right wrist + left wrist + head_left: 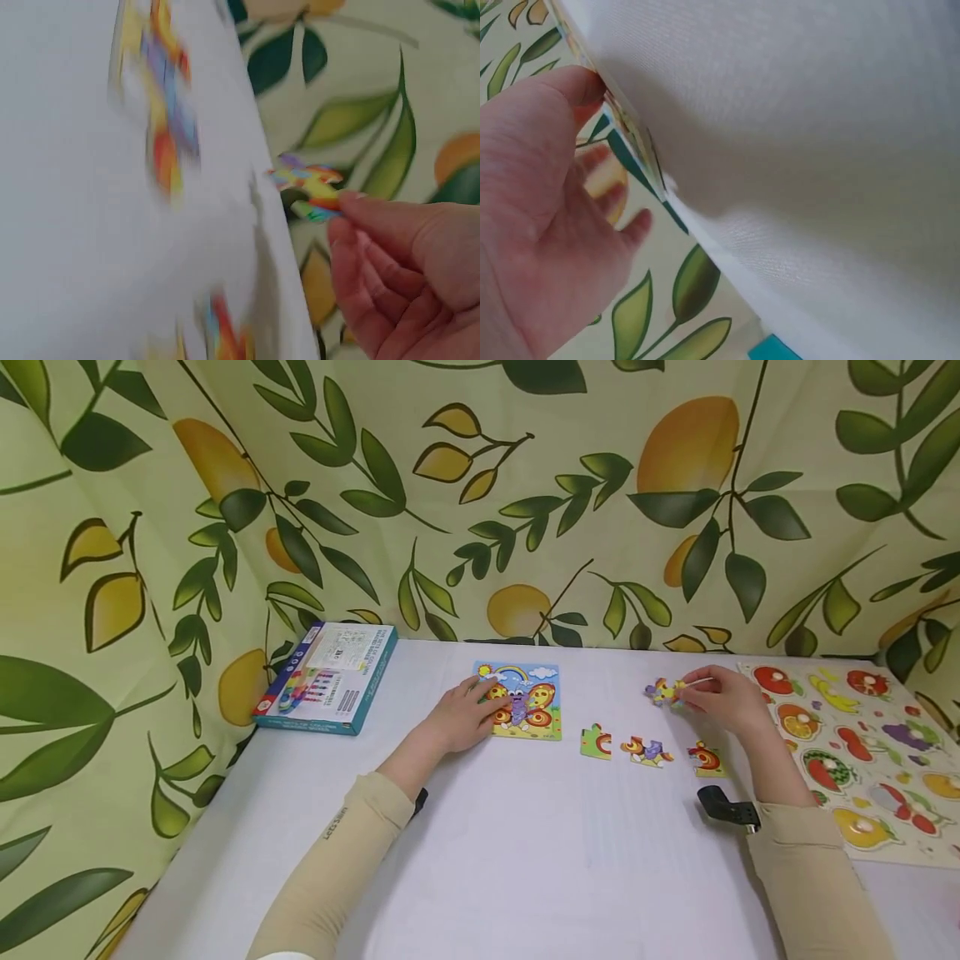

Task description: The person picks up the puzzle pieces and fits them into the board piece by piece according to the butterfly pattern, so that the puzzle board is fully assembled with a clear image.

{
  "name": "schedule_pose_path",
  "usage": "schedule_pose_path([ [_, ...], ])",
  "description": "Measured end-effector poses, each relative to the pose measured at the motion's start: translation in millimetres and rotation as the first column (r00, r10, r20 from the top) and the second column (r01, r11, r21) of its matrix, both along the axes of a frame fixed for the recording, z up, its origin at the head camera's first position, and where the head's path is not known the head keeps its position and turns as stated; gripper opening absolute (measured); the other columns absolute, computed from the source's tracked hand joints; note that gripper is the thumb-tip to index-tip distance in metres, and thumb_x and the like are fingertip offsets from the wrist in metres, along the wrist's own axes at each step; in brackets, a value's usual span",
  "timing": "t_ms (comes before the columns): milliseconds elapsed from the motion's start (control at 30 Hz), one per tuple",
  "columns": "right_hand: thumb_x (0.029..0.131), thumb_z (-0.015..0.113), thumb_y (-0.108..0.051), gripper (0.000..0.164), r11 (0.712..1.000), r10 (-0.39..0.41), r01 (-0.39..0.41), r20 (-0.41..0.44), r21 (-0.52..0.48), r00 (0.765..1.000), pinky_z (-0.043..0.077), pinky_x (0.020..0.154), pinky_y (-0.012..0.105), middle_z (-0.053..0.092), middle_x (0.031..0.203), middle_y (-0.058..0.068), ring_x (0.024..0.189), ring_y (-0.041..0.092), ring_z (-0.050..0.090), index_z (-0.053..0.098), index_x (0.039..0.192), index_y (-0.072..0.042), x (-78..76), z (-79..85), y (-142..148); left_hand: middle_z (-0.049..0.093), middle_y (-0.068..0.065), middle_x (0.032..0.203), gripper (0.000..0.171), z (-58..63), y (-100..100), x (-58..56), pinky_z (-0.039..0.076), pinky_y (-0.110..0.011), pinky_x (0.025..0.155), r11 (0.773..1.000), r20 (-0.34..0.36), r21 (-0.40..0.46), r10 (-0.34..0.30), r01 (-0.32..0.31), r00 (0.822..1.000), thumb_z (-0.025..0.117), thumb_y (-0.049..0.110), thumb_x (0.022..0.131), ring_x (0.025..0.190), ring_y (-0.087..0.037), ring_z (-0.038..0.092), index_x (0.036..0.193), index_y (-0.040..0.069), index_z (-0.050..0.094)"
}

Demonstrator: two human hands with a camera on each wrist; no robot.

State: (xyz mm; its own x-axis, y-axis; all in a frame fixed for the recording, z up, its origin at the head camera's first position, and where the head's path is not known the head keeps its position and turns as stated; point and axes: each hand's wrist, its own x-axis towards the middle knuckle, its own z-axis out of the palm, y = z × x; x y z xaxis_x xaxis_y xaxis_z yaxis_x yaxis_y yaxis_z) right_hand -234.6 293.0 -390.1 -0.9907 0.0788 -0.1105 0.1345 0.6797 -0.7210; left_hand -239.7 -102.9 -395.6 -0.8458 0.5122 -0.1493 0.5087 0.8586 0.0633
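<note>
A butterfly picture board (pixel 543 693) lies flat at the middle back of the table, with a rainbow and clouds on it. My left hand (pixel 463 714) rests on its left edge; in the left wrist view the thumb touches the edge of the board (pixel 634 135) and the other fingers are loose. Above the table, my right hand (pixel 726 697) pinches a small jigsaw puzzle piece (pixel 311 184) of yellow, orange and purple between thumb and index finger. Three loose pieces lie in front: a green one (pixel 595 743), a purple-bodied one (pixel 648 753) and a red-orange one (pixel 707 760).
At the back left lies a teal-edged box (pixel 330 677) with a printed lid. A fruit picture board (pixel 870 752) covers the right side of the table, close to my right forearm. Leaf-patterned cloth (pixel 465 552) hangs behind the white table (pixel 510 860).
</note>
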Motion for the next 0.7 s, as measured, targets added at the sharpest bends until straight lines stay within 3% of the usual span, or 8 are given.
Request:
schedule_pose_path([
  [167, 0.096, 0.063, -0.035, 0.046, 0.968, 0.037, -0.046, -0.04, -0.247, 0.998, 0.055, 0.08, 0.024, 0.066, 0.107, 0.011, 0.09, 0.017, 0.065, 0.055, 0.124, 0.0, -11.4, 8.1, -53.4, 0.027, -0.001, 0.159, 0.051, -0.1, 2.1, -1.5, 0.022, -0.037, 0.116, 0.997, 0.043, 0.035, -0.075, 0.074, 0.996, 0.045, 0.024, 0.104, 0.147, -0.019, 0.019, 0.153, 0.016, 0.034],
  [300, 0.096, 0.064, -0.03, 0.042, 0.936, 0.11, -0.092, 0.035, -0.34, 0.993, 0.055, 0.083, 0.028, 0.067, 0.107, 0.009, 0.088, 0.014, 0.065, 0.056, 0.125, 0.0, -21.0, 6.5, -99.2, 0.026, -0.002, 0.16, 0.053, 0.2, 3.8, -1.0, 0.024, -0.034, 0.116, 0.997, 0.104, 0.065, -0.054, 0.047, 0.993, 0.046, 0.023, 0.104, 0.146, -0.017, 0.021, 0.154, 0.014, 0.032],
  [500, 0.095, 0.065, -0.025, 0.036, 0.938, 0.122, -0.073, 0.125, -0.338, 0.985, 0.053, 0.073, 0.021, 0.066, 0.107, 0.013, 0.08, 0.015, 0.063, 0.058, 0.124, -0.004, -31.1, -4.6, -145.1, 0.027, -0.003, 0.159, 0.052, 0.6, 5.4, -1.4, 0.025, -0.034, 0.115, 0.997, 0.115, 0.068, -0.041, 0.033, 0.992, 0.045, 0.021, 0.103, 0.145, -0.017, 0.024, 0.154, 0.014, 0.032],
  [700, 0.094, 0.067, -0.024, 0.034, 0.958, 0.087, -0.045, 0.137, -0.285, 0.987, 0.051, 0.066, 0.017, 0.066, 0.103, 0.013, 0.073, 0.015, 0.063, 0.06, 0.121, -0.004, -39.6, -15.1, -158.0, 0.029, -0.005, 0.158, 0.052, 2.0, 6.0, -2.4, 0.026, -0.035, 0.115, 0.996, 0.117, 0.078, -0.049, 0.04, 0.992, 0.044, 0.018, 0.103, 0.144, -0.02, 0.027, 0.153, 0.014, 0.032],
])
